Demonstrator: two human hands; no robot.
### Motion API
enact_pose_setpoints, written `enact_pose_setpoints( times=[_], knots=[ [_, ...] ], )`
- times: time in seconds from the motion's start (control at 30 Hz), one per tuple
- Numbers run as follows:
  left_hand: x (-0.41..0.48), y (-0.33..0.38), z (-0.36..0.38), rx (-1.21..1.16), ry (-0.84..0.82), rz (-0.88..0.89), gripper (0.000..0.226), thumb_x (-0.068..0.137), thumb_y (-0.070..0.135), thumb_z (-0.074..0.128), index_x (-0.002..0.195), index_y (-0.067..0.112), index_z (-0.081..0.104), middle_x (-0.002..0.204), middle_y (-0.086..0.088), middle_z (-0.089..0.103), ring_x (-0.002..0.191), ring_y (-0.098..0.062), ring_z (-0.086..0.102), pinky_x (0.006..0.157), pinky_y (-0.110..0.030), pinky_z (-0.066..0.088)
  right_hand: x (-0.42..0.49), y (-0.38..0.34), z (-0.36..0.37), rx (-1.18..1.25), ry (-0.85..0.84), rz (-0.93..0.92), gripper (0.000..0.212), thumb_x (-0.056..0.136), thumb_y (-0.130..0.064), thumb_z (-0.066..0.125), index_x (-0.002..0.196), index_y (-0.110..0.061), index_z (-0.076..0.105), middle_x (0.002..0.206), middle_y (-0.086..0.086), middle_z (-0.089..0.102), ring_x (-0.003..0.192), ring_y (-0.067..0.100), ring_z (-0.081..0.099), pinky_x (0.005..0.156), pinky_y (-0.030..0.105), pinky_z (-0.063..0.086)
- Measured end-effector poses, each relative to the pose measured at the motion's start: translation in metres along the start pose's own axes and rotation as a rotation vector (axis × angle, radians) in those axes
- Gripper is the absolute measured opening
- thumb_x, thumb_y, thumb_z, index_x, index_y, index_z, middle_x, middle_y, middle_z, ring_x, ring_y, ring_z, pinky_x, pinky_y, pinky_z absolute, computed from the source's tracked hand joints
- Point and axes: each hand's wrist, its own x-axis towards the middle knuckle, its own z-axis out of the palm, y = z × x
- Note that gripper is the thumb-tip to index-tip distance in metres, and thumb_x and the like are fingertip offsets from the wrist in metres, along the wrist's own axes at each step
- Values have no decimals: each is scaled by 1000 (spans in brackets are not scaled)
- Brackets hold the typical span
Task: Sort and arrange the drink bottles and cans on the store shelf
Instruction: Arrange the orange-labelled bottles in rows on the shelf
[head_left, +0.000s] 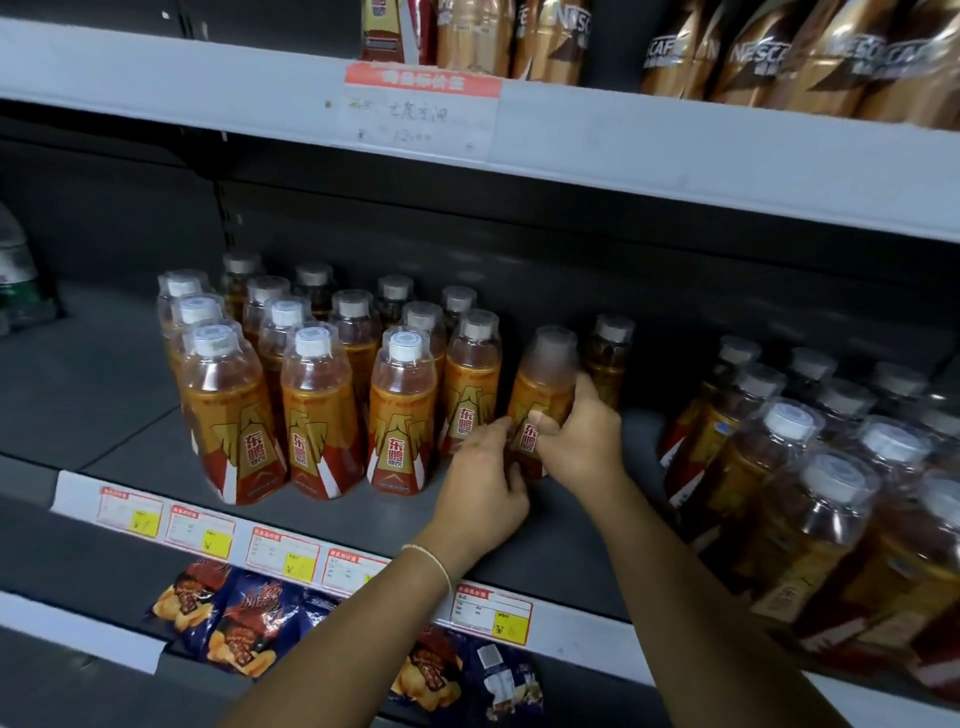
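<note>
**Task item.** Held bottle (543, 387): upright at the front of the middle shelf (119, 410), just right of the main block of bottles (311, 400) and in front of one lone bottle (609, 358). Base hidden behind the hands, so contact with the shelf cannot be told.

**Grip.** Right hand (584, 441): grip closed round the label band from the right, thumb across the front. Left hand (483, 486): grip closed on the lower left side, fingers curled near the base. Thin pale bracelet (434, 564) on the left wrist.

**Markings.** Amber drink, clear over-cap, orange-and-red label with a gold wing motif. Reads 东鹏 in red on a white vertical panel; smaller characters beneath, partly covered by the thumb. Same label across the main block, set in rows running back to the rear panel.

**Surroundings.**
- Right of the hands, well apart: further bottles (810, 467) of like shape, too blurred to read.
- Upper shelf: gold-brown bottles (836, 62) marked NESCAFÉ.
- Upper shelf edge: price tag (421, 111) with a red header, handwriting too faint to read.
- Middle shelf edge: red-bordered price labels (202, 531) with yellow patches, print too small to read.
- Below: dark blue snack bags (236, 618).
- Far left: green-labelled bottle (15, 283), blurred.

**Obstruction.** Both forearms across the shelf edge, the left one covering part of the label strip.
</note>
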Motion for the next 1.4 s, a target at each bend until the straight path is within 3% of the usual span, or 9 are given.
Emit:
enact_pose_setpoints(
  times=[0.17,0.3,0.4,0.57,0.77,1.0,1.2,1.33,1.4],
  knots=[
    [11,-2,11,20,-111,-15,71,83,8,65,147,3,33,144,-14,45,134,-26,41,108,-17,22,-14,16,-23,62,-84,-11,53,85,-19,71,130,-28,45,109,-1,67,101,18,65,93,38,53],
    [25,-1,16,-20,-235,66,55,81,10,70,132,13,51,120,-6,64,112,-21,59,96,-22,43,-18,29,-34,77,-113,-18,61,88,-20,68,139,-32,37,114,-2,66,105,16,63,95,42,53],
    [33,2,22,-16,-204,72,44,80,11,72,122,14,58,110,-5,66,102,-17,60,91,-25,46,-18,37,-38,102,-110,-8,66,90,-21,66,143,-37,31,120,0,62,110,17,61,98,44,51],
    [37,2,36,-102,-228,57,45,81,10,73,122,15,57,109,0,66,100,-10,60,78,2,37,-21,49,-37,167,-65,-5,63,91,-21,66,144,-35,36,121,-11,61,111,7,58,99,37,50],
    [43,-1,50,-109,-218,70,54,82,12,72,132,14,52,115,3,64,101,-3,55,78,8,30,-24,62,-29,330,-14,89,40,93,-19,66,131,-23,55,109,-11,67,98,-3,60,95,26,50],
    [43,-8,66,-124,-227,60,62,88,17,65,143,17,35,123,-4,62,115,-15,57,94,-16,39,-21,69,-24,360,-18,96,43,94,-12,63,136,-17,53,120,-1,67,109,8,63,97,31,52],
    [44,-9,70,-119,-196,89,62,90,11,61,145,16,32,121,-5,63,110,-16,59,86,1,33,-18,72,-20,355,8,89,39,94,-14,63,132,-20,55,114,-4,69,105,5,65,95,30,53],
    [43,-7,67,-77,-214,97,66,92,14,60,149,10,28,128,-11,58,118,-22,55,101,-23,41,-18,72,-19,333,26,91,40,94,-13,63,133,-17,56,115,-2,69,105,7,65,96,32,53],
    [42,-5,65,-51,-198,97,65,91,14,61,148,8,31,127,-13,58,117,-24,55,100,-23,40,-18,70,-18,333,26,109,42,93,-11,63,135,-14,54,119,2,69,108,11,65,97,32,52]
  ],
)
